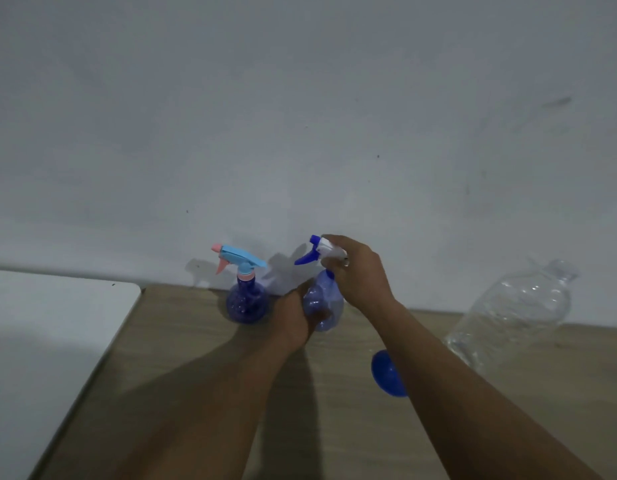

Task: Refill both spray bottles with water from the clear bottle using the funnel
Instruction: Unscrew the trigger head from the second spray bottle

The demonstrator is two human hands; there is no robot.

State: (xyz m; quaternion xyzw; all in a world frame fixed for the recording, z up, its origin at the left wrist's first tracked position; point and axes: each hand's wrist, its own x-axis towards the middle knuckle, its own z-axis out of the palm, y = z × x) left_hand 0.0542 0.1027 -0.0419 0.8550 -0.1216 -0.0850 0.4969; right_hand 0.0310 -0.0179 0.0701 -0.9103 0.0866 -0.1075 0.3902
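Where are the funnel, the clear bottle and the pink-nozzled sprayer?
Funnel (385, 372), head view, on its blue bowl.
Clear bottle (514, 313), head view, on its body.
Pink-nozzled sprayer (247, 303), head view, on its round base.

Tabletop (182, 341) open near-left; pink spray btl (246, 304) crowds left, clear btl (514, 306) right, wall (300, 133) behind.

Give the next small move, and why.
Probably unscrew the white-and-blue spray head. The right hand grips it, the left hand holds the spray bottle by its body, and the head is still on, so the funnel lying on the table can't go in yet.
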